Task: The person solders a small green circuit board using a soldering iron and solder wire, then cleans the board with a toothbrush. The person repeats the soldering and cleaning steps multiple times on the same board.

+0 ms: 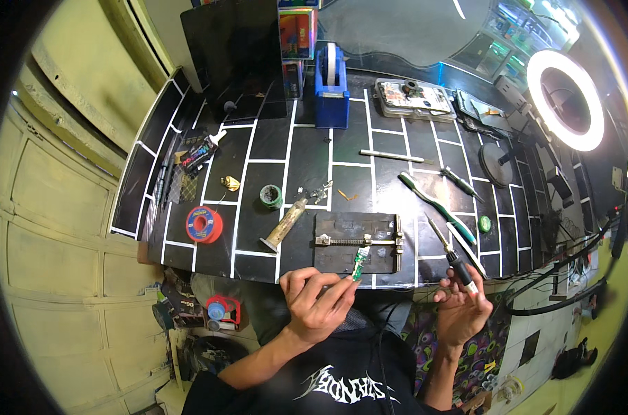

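Between the fingertips of my left hand (315, 304) is a small green circuit board (360, 264), its far end over the near edge of a dark board holder (348, 254) with a metal clamp bar. My right hand (464, 304) grips a soldering iron (459, 263) by its black handle, the tip pointing up and to the left, apart from the circuit board. Left of the holder lies a squeezed tube (284, 225). Beside it stand a small open green jar (271, 197) and a red spool of solder wire (204, 225).
A green toothbrush (437, 206), a screwdriver (461, 185) and a thin metal tool (395, 157) lie on the black tabletop (286, 149). A blue tape dispenser (332, 97) and a parts box (416, 99) stand farther back. A lit ring lamp (538, 76) hangs at right.
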`<state>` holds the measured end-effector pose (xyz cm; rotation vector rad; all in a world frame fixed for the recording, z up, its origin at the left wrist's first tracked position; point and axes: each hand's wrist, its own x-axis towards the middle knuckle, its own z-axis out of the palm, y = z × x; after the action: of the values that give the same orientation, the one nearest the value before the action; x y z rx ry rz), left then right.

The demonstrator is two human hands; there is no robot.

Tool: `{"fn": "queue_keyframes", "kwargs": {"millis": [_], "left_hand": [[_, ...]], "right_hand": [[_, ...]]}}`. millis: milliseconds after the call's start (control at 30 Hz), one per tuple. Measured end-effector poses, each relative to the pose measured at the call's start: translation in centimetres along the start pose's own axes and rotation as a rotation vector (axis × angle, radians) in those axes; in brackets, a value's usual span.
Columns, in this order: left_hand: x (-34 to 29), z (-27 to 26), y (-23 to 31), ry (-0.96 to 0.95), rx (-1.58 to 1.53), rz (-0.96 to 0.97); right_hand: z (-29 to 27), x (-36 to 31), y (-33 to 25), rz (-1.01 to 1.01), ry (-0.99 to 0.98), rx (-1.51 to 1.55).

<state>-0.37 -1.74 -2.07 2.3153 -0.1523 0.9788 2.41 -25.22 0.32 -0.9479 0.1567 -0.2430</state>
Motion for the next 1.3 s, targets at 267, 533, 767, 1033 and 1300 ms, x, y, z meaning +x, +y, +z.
{"fn": "queue_keyframes", "kwargs": {"millis": [267, 533, 767, 1033, 1300], "left_hand": [[0.1, 0.0, 0.0, 0.002, 0.011, 0.009], [-0.1, -0.1, 0.1, -0.006, -0.001, -0.005], [-0.2, 0.1, -0.3, 0.011, 0.001, 0.011], [-0.2, 0.1, -0.2, 0.004, -0.002, 0.014], [-0.2, 0.1, -0.2, 0.009, -0.002, 0.007]], "right_hand": [[-1.4, -0.6, 1.2, 0.025, 0.206, -0.198], [0.5, -0.7, 1.0, 0.221, 0.532, -0.245], [0.5, 0.8, -0.7, 0.479, 0.491, -0.250], [-2.6, -0.7, -1.0, 0.652, 0.211, 0.001], [0.5, 0.0, -3.9, 0.163, 0.076, -0.481]]}}
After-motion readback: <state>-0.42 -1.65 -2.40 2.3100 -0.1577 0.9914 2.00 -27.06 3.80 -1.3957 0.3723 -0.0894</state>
